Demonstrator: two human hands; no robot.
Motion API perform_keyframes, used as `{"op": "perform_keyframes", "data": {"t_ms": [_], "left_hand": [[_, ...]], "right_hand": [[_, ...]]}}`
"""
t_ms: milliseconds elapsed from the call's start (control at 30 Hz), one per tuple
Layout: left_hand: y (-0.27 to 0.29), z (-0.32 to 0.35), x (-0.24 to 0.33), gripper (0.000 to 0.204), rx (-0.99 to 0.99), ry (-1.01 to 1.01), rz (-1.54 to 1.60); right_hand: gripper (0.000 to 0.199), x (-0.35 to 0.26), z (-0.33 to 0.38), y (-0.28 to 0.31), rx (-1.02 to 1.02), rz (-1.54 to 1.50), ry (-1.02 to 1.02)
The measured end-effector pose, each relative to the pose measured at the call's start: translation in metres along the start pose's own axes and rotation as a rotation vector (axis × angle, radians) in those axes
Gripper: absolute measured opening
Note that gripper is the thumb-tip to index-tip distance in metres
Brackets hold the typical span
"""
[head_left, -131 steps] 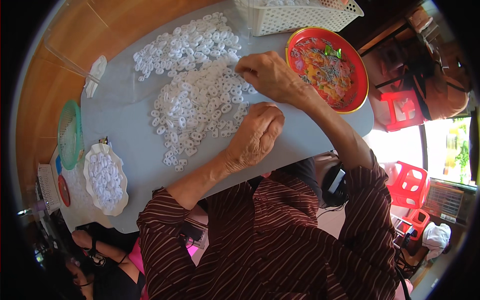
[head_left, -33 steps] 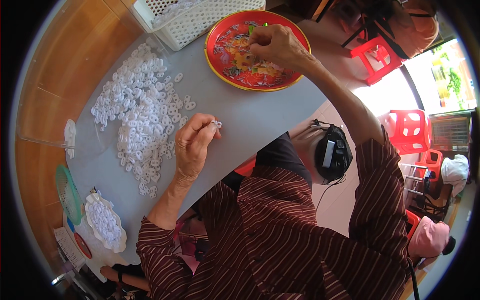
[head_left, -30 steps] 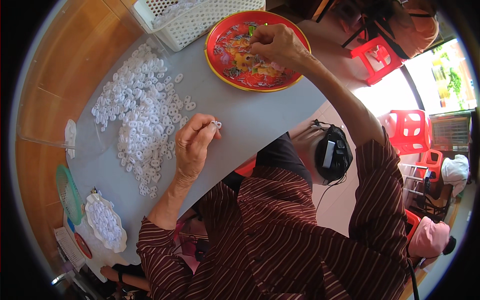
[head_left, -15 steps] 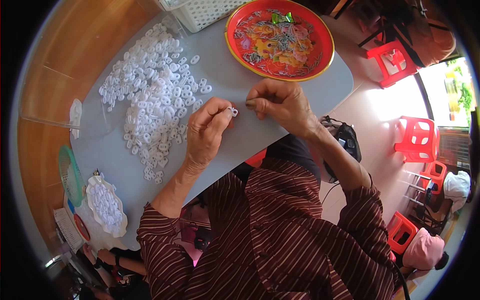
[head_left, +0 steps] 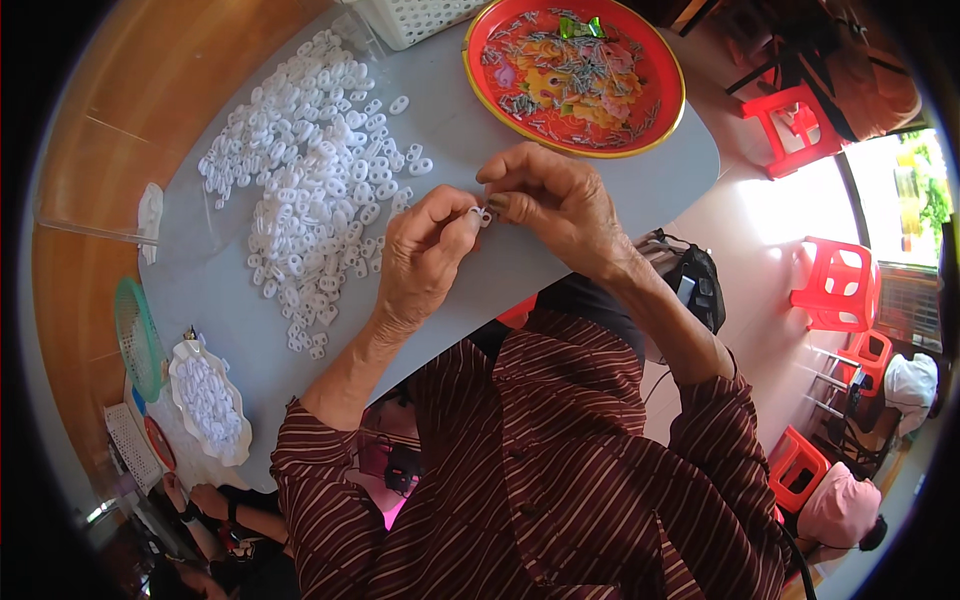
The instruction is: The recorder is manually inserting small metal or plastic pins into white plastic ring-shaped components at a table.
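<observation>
My left hand (head_left: 425,260) pinches a small white plastic piece with two round holes (head_left: 486,216) between thumb and fingers. Close by on the right, my right hand (head_left: 565,210) has its fingers curled, the thumb tip at the edge of that piece. Whatever sits in those right fingertips is too small or hidden to make out. A big pile of similar white pieces (head_left: 310,190) spreads over the grey table (head_left: 440,290) left of my hands. Beyond my right hand lies a red round tray (head_left: 672,85) with a gold rim, holding many small metal pins (head_left: 530,105) and a green wrapped packet (head_left: 582,28).
A white perforated basket (head_left: 415,22) stands at the far edge. At left are a scalloped white dish (head_left: 243,445) of white pieces and a green mesh basket (head_left: 140,340). Another person's hands (head_left: 210,503) show lower left. Red stools (head_left: 835,285) stand on the floor at right.
My hands have come together: the right thumb now reaches the white piece in my left fingers, where a gap was before. The whole view has shifted slightly.
</observation>
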State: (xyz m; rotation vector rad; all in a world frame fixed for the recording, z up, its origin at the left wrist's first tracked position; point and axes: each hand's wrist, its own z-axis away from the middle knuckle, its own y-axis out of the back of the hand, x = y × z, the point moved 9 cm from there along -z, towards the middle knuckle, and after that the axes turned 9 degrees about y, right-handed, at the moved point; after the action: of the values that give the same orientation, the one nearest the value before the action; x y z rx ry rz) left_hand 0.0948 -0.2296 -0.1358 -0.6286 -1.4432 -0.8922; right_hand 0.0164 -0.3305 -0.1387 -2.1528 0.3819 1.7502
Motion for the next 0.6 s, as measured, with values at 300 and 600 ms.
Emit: {"op": "perform_keyframes", "data": {"t_ms": [300,600], "left_hand": [[-0.0068,-0.0013,0.0017,0.009,-0.076,-0.008,-0.015],[-0.0087,0.0003,0.0039,0.009,-0.108,-0.012,-0.058]], "right_hand": [[0.024,-0.0071,-0.0012,-0.0015,-0.124,0.026,0.011],[0.027,-0.0004,0.0023,0.0001,-0.158,0.005,-0.004]]}}
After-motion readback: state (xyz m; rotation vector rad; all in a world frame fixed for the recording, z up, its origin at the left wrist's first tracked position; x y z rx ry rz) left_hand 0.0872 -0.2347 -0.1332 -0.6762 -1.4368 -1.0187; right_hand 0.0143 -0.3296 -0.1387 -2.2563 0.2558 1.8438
